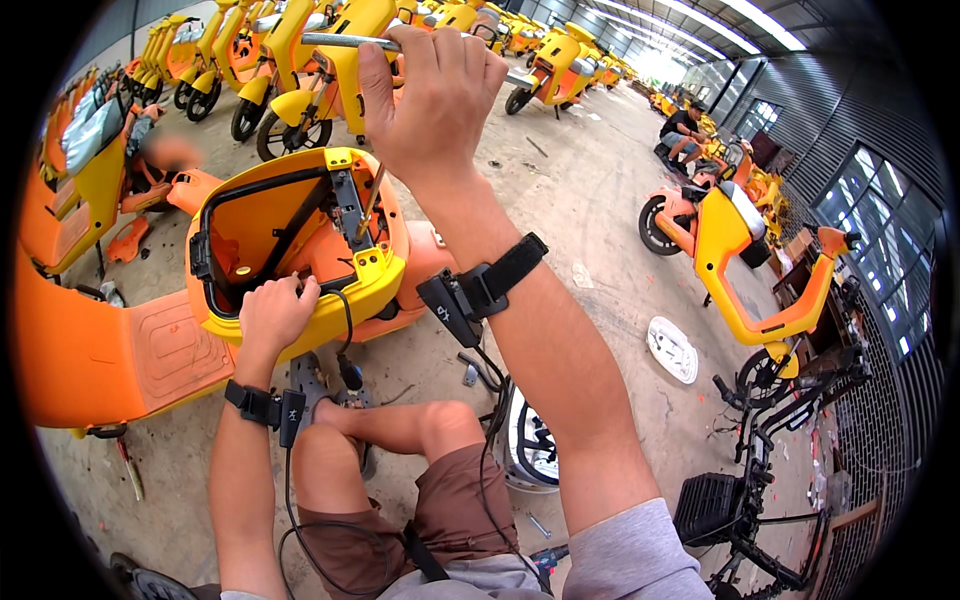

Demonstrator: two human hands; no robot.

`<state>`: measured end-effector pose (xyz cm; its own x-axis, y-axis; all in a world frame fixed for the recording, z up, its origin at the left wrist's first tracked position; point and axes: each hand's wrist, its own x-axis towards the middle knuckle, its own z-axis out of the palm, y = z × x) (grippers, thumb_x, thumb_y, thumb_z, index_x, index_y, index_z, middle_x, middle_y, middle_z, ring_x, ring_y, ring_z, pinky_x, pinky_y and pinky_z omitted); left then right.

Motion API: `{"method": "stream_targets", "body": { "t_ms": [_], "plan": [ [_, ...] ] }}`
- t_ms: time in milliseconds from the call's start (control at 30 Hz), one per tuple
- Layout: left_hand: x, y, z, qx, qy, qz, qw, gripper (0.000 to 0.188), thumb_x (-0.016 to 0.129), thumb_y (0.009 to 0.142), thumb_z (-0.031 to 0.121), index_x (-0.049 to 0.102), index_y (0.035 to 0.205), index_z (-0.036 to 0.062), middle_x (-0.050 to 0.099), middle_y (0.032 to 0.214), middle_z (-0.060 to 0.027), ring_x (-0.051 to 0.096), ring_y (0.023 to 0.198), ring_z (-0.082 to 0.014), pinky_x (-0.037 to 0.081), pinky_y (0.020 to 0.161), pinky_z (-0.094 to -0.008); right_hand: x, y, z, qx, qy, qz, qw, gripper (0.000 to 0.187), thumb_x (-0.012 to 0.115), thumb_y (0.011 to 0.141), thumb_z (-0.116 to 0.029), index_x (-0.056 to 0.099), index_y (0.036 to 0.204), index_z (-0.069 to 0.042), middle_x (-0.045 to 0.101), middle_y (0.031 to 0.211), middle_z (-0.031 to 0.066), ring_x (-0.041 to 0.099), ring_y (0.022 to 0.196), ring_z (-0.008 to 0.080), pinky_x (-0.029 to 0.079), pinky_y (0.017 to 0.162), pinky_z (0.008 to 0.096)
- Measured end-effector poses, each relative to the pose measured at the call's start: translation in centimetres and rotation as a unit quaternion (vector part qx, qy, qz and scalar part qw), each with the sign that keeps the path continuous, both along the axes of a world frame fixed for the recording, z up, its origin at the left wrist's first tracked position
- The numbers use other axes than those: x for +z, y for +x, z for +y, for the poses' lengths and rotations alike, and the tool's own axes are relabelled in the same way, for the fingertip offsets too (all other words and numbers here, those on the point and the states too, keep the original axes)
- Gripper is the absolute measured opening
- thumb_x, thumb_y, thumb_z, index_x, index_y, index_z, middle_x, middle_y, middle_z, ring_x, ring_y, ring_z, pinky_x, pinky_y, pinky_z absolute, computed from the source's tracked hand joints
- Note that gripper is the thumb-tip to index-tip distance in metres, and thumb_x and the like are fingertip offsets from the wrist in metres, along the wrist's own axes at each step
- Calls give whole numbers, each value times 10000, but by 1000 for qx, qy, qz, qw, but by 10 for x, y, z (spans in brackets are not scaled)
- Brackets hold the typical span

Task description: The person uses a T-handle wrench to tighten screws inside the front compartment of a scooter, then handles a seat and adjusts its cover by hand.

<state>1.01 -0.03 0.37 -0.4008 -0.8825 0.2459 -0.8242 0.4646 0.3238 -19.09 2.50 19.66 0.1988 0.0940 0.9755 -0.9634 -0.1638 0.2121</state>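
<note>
The right hand (pixel 430 105) is gripping a metal T-handle bar (pixel 340 41), fingers wrapped closely around it, probably for leverage. Ahead of the knees, the yellow-and-orange scooter (pixel 380 291) is standing open; the left hand (pixel 276 318) is bracing its rim, seemingly steadying it, fingers curling inward, though I can't tell whether they're pinching anything.

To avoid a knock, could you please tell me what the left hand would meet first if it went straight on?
The left hand would probably meet the black strip inside the open scooter compartment, though depth there is unclear.
</note>
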Motion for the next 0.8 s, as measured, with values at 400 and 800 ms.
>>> {"method": "stream_targets", "body": {
  "t_ms": [400,800],
  "plan": [
    [-1,1,0,15,-1,-4,1000,514,459,987,449,760,848,55,718,825,-213,692,833,-402,524,768,-502,1,0,-5,-50,-23,-35,998,291,655,957,-362,654,914,-74,546,858,69,509,878,276,364,870,438],
    [-2,1,0,13,-9,1,1000,511,461,988,454,761,852,63,718,824,-211,692,834,-401,519,766,-511,1,-3,-1,-40,-12,-40,998,292,634,977,-380,705,987,-97,589,846,60,555,907,279,359,849,418]
  ]
}}
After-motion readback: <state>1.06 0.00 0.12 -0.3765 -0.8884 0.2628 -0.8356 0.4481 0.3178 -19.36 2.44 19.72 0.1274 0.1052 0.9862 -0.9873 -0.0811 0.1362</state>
